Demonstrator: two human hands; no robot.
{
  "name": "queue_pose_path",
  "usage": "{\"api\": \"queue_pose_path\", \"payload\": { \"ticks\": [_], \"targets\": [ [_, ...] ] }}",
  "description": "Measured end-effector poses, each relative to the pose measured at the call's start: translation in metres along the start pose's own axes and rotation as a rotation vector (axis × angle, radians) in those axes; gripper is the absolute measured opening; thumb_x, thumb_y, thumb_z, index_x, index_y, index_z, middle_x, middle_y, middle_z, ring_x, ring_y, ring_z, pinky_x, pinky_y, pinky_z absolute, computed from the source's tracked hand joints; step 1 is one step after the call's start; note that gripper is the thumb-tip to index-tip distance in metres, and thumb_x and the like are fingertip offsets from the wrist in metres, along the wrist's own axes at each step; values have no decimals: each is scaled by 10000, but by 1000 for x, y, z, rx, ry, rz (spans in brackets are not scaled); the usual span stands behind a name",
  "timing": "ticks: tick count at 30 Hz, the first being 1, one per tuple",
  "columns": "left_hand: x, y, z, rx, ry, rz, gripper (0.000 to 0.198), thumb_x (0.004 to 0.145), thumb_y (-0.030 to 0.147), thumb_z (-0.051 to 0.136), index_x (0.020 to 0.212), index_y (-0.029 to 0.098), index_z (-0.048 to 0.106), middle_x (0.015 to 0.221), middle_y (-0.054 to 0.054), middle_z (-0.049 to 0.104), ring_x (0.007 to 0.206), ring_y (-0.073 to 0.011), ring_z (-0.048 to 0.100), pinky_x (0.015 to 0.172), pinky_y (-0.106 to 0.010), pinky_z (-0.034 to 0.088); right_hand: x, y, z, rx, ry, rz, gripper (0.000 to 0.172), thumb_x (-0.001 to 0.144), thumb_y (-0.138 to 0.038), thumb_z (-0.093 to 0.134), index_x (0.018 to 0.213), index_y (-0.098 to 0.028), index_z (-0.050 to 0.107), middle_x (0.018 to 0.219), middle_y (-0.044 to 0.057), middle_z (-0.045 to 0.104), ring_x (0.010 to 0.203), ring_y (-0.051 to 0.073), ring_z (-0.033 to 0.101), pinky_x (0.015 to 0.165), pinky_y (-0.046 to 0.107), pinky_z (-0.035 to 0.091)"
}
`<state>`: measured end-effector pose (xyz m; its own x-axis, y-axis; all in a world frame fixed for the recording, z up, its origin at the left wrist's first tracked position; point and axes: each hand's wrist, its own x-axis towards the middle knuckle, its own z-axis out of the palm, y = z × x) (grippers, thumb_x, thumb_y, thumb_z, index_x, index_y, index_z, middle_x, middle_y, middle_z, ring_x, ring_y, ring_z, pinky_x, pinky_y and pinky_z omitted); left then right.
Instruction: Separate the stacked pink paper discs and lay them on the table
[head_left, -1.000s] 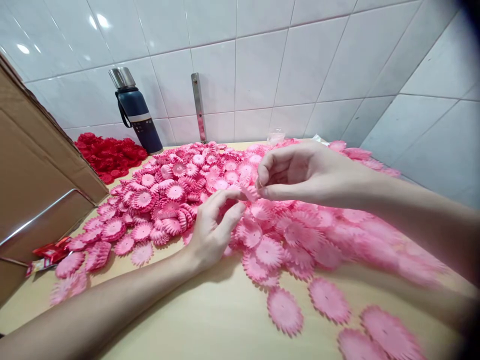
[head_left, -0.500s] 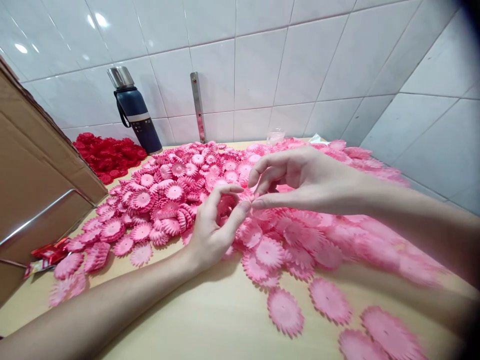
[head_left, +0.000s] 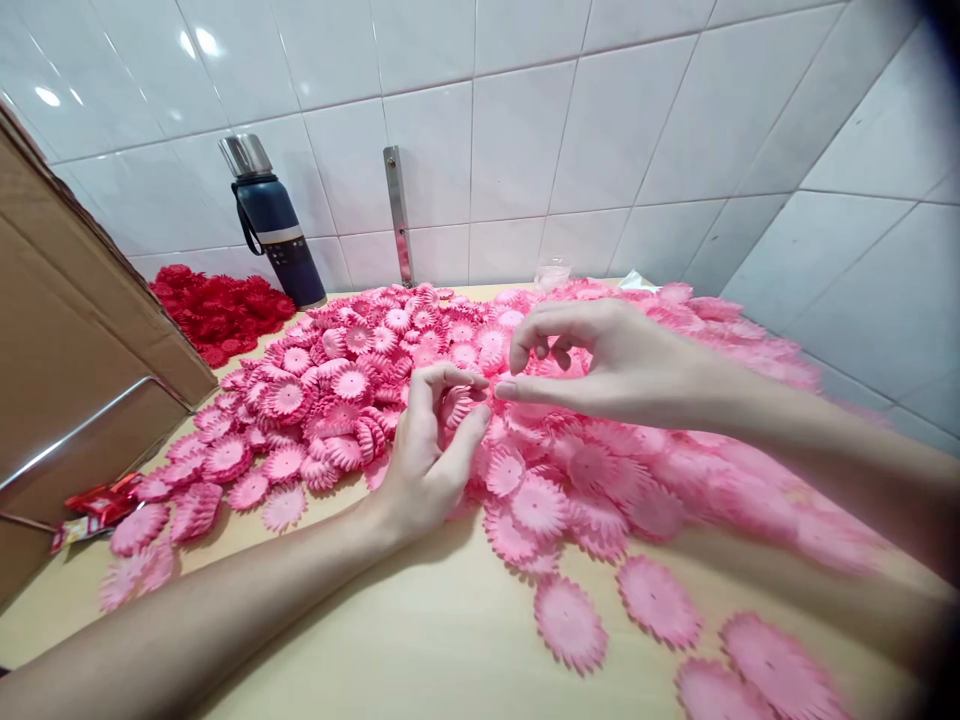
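Note:
In the middle of the view my left hand (head_left: 431, 450) is curled, thumb and index finger bent toward each other. A pink scalloped paper-like disc (head_left: 459, 405) shows inside this curl, partly hidden by the fingers. Just to its right is my right hand (head_left: 581, 355), its thumb stretched toward the left fingertips and its bent fingers held apart from the thumb. Nothing plain shows between the right fingers. Both hands hover over a broad heap of similar pink discs (head_left: 349, 383) with notched edges and small centre holes.
Loose pink discs (head_left: 570, 622) lie at the front right of the table (head_left: 390, 630). A dark blue flask (head_left: 285, 235) and a red heap (head_left: 221, 310) stand by the tiled wall. Cardboard (head_left: 82, 280) rises at left, near a red wrapper (head_left: 105, 502). A clear cup (head_left: 553, 273) sits behind.
My right hand's fingers have spread from the thumb and lifted slightly. My left hand has shifted a little left, and the disc inside its curl shows more.

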<state>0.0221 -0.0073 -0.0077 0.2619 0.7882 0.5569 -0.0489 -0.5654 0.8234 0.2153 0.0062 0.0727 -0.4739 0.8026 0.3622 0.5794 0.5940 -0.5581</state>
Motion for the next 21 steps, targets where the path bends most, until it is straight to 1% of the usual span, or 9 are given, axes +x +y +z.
{"api": "queue_pose_path", "payload": {
  "ticks": [3,6,7,9,11,13,16,19,21],
  "targets": [
    [0,-3,2,-18,2,85,339,894,128,604,1173,248,454,1169,-52,554,1128,-168,554,1015,-351,453,0,-3,2,81,-95,65,259,849,-426,644,726,-198,645,619,-28,552,555,102,472,501,251,366],
    [-2,-6,3,-51,-55,108,483,862,96,642,1253,270,417,1281,-72,555,1215,-197,552,1052,-390,462,-1,-7,5,147,-229,89,357,886,-469,578,676,-189,649,546,-39,481,481,82,398,431,240,293],
    [-3,-7,2,-59,-78,102,508,859,93,645,1268,275,406,1313,-82,548,1240,-210,547,1059,-408,464,-2,-8,6,153,-255,87,358,887,-466,576,677,-188,659,548,-35,501,484,84,410,431,239,295],
    [-4,-7,1,-79,-108,89,534,855,88,649,1284,280,396,1353,-95,533,1270,-231,538,1065,-435,469,-2,-10,7,155,-289,83,311,879,-436,593,722,-188,696,600,-19,598,517,94,482,454,238,340],
    [-5,-7,1,-98,-121,85,539,851,80,650,1283,279,397,1339,-93,547,1251,-230,560,1059,-435,482,-2,-12,8,158,-295,71,232,867,-381,613,791,-193,727,681,-3,678,576,111,562,503,240,401],
    [-5,-6,1,-116,-133,85,532,854,66,637,1278,279,397,1292,-80,578,1208,-209,592,1039,-411,503,-2,-14,9,174,-284,71,170,848,-328,631,803,-197,729,718,1,703,623,123,609,552,244,443],
    [-4,-4,2,-106,-142,88,528,845,51,634,1269,268,407,1261,-75,589,1185,-193,603,1041,-395,505,-1,-14,8,223,-264,113,110,816,-288,652,784,-199,708,721,1,699,645,135,625,559,248,460],
    [-3,-2,1,-16,-116,118,528,820,98,686,1270,249,454,1261,-88,583,1197,-212,589,1061,-406,492,-1,-13,7,276,-221,146,75,794,-267,660,790,-203,698,710,0,695,645,143,624,546,258,467],
    [-2,-1,-1,71,-82,130,480,829,139,690,1260,237,501,1280,-99,577,1217,-227,572,1064,-417,492,-1,-12,6,285,-191,159,64,780,-260,671,787,-204,704,701,-2,695,647,148,627,550,263,478]
  ]
}}
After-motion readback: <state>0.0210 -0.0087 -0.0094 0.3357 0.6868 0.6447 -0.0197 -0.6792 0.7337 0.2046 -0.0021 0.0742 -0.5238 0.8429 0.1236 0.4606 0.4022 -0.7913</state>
